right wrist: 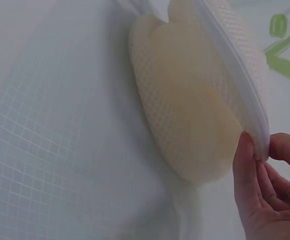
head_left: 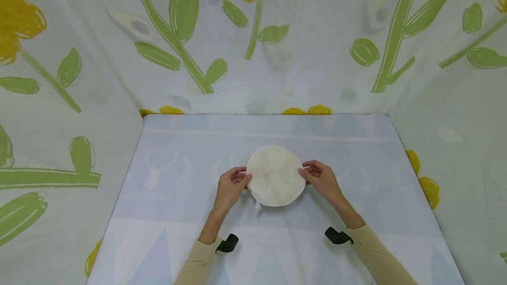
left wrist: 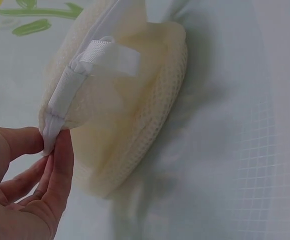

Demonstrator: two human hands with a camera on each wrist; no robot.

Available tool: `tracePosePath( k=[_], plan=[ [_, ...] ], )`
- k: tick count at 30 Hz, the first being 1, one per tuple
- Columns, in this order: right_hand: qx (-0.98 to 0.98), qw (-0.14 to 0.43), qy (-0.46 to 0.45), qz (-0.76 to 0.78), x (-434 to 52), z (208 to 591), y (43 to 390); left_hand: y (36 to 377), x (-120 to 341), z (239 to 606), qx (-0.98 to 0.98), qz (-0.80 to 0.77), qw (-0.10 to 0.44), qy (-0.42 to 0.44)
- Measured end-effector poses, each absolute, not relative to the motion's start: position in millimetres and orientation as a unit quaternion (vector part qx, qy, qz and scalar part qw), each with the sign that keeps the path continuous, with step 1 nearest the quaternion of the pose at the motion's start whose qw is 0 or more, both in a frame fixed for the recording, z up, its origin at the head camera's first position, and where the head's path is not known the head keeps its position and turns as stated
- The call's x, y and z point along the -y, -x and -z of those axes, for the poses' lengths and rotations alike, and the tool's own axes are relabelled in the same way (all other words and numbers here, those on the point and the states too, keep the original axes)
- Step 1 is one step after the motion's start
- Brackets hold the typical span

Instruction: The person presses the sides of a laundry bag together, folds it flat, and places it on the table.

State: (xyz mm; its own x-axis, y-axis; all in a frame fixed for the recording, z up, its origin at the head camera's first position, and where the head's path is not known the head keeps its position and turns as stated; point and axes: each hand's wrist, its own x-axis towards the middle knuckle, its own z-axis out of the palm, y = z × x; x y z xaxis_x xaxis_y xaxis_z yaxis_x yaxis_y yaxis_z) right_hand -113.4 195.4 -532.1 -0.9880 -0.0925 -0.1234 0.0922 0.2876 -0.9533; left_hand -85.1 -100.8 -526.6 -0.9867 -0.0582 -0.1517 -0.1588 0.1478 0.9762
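Note:
A round cream mesh laundry bag (head_left: 275, 177) with a white zipper edge is held up above the table between both hands. My left hand (head_left: 231, 186) pinches its left rim between thumb and fingers, close to the white zipper end and ribbon tab (left wrist: 107, 57). On the opposite rim, my right hand (head_left: 321, 180) pinches the white edging (right wrist: 237, 70) with thumb and forefinger. Below the rim the soft mesh body (right wrist: 184, 115) bulges down toward the table. A white zipper pull (head_left: 258, 205) hangs at the bag's lower left in the head view.
A pale blue and white patterned cloth covers the table (head_left: 178, 208). Around its back and sides hang white curtains (head_left: 317, 56) printed with yellow flowers and green leaves. Each wrist bears a black camera mount (head_left: 228, 243) near the beige sleeve.

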Motion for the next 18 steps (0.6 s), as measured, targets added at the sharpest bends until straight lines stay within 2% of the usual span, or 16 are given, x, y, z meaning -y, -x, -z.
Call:
tracePosePath(
  k=[9, 16, 18],
  plan=[
    [-0.814, 0.083, -0.018, 0.574, -192, 539, 114, 84, 101, 536, -0.758, -0.647, 0.035, 0.073],
    [-0.829, 0.079, 0.005, 0.553, -183, 512, 107, 84, 99, 543, -0.758, -0.647, 0.027, 0.077],
    [-0.832, 0.074, 0.010, 0.550, -185, 520, 108, 84, 99, 545, -0.761, -0.644, 0.024, 0.075]
  ],
)
